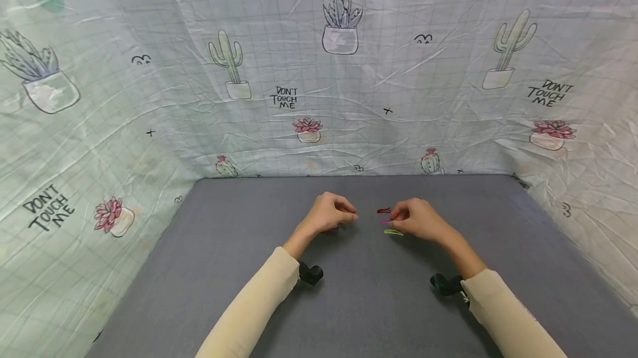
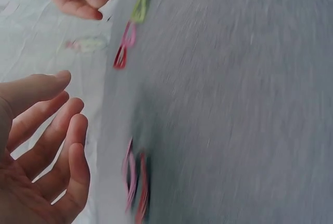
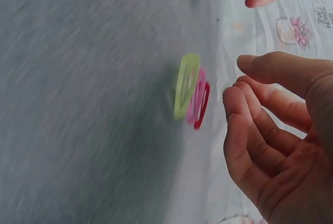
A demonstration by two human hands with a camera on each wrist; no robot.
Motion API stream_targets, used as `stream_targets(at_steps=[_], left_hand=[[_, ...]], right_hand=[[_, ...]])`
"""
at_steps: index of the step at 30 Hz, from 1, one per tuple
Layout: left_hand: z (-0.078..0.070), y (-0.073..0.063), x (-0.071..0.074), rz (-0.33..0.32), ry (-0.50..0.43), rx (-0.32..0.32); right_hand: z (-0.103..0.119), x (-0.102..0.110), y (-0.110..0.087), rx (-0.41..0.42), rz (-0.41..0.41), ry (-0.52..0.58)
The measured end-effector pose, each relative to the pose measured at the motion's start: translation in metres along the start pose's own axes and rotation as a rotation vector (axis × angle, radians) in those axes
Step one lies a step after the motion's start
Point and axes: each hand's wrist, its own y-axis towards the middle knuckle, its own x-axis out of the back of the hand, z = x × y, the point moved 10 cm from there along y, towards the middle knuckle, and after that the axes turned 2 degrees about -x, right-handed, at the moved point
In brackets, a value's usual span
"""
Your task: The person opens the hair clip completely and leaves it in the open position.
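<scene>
Clips (image 3: 201, 86), 3 in a row, lie toward the desk's (image 1: 349, 302) far edge beside the right hand (image 1: 421, 219). Its fingers, like the left hand's (image 1: 328, 211), curve loosely, pinching nothing; I'd grasp 1 by its long sides, clear of neighbours.

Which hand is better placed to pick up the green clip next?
Probably the right: the right hand hovers close beside the green clip and holds nothing. The left hand is also free, but farther away.

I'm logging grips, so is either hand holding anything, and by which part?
Nothing is held: the left hand and right hand are both empty.
</scene>
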Motion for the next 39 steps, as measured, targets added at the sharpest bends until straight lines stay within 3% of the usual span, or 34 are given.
stream_targets(at_steps=[7, 16, 22, 27, 39], left_hand=[[0.018, -0.01, 0.036, -0.083, 0.01, 0.029], [0.048, -0.029, 0.059, -0.082, 0.035, 0.065], [0.059, -0.038, 0.06, -0.053, 0.067, 0.08], [0.061, -0.04, 0.056, -0.015, 0.102, 0.066], [0.064, -0.035, 0.046, 0.062, 0.143, 0.04]], right_hand=[[0.023, -0.013, 0.016, 0.043, 0.012, 0.056], [0.051, -0.044, 0.034, 0.064, 0.042, 0.105], [0.058, -0.072, 0.044, 0.041, 0.084, 0.127], [0.06, -0.087, 0.051, 0.022, 0.065, 0.107], [0.063, -0.094, 0.056, -0.057, 0.002, 0.005]])
